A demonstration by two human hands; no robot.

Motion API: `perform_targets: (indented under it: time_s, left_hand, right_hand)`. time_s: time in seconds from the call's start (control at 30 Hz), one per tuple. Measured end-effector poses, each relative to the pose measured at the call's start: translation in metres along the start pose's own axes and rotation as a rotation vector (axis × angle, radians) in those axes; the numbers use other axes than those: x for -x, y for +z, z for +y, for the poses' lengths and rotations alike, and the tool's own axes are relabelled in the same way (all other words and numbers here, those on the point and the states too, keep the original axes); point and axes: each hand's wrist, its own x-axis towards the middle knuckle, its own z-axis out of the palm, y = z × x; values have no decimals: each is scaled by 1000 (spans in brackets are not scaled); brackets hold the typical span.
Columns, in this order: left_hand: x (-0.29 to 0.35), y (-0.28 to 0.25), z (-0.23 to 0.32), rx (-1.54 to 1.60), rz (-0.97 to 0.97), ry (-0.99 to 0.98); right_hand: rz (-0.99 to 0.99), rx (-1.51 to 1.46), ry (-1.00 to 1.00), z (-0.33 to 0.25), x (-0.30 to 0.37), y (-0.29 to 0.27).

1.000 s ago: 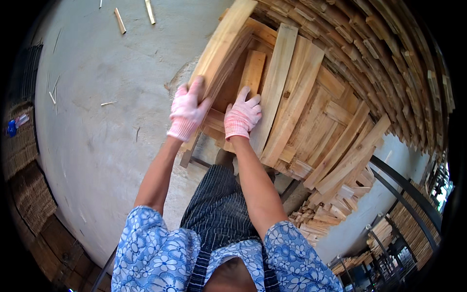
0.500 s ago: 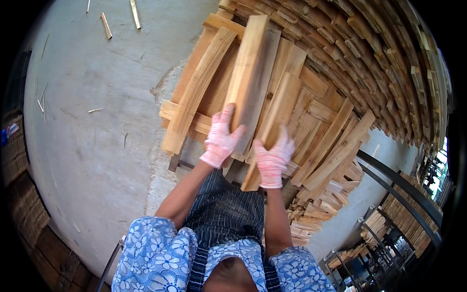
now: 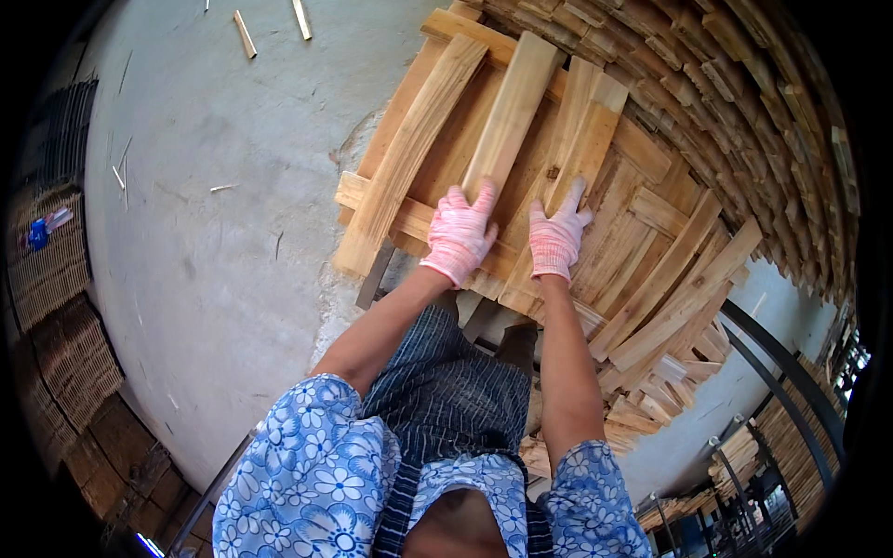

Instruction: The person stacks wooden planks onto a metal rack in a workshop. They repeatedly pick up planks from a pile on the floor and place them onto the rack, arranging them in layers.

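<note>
Compared with a second ago, the pale rectangular wooden plank (image 3: 510,116) has been brought down flat onto the stack of layered wooden boards (image 3: 642,223), so it looks laid rather than carried now. The left hand (image 3: 460,232), in a pink-and-white knit glove, is pressed on the plank's near end, fingers spread and flat, nothing gripped. The right hand (image 3: 556,237), gloved the same, is laid open-palmed on the neighbouring light wooden slat (image 3: 581,135). Both forearms are stretched forward, wrists low. Grey concrete floor (image 3: 205,242) is seen left, with loose wood offcuts (image 3: 244,33) scattered.
</note>
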Motion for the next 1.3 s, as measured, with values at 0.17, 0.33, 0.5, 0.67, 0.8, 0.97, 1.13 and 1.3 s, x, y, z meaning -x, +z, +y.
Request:
perform_targets:
  time_s: [0.17, 0.33, 0.5, 0.67, 0.8, 0.97, 1.13, 1.3]
  left_hand:
    - [-17, -44, -20, -62, 342, 23]
    - [-57, -72, -100, 29, -26, -216]
    - [-61, -101, -101, 221, -73, -217]
    - [-116, -100, -100, 102, -95, -230]
    - [-122, -98, -94, 147, -108, -192]
    - [-151, -47, -157, 544, 198, -261]
    - [-147, -65, -158, 578, -43, -222]
    - [-141, -77, -174, 471, -57, -220]
  right_hand:
    - [-25, 49, 20, 1, 0, -3]
    - [53, 91, -108, -1, 15, 16]
    - [27, 76, -40, 2, 15, 14]
    - [35, -25, -43, -3, 13, 15]
    - [12, -169, 58, 1, 4, 9]
    - [32, -197, 27, -37, 18, 32]
    - [-57, -285, 14, -128, 39, 63]
    - [-104, -285, 25, -166, 52, 77]
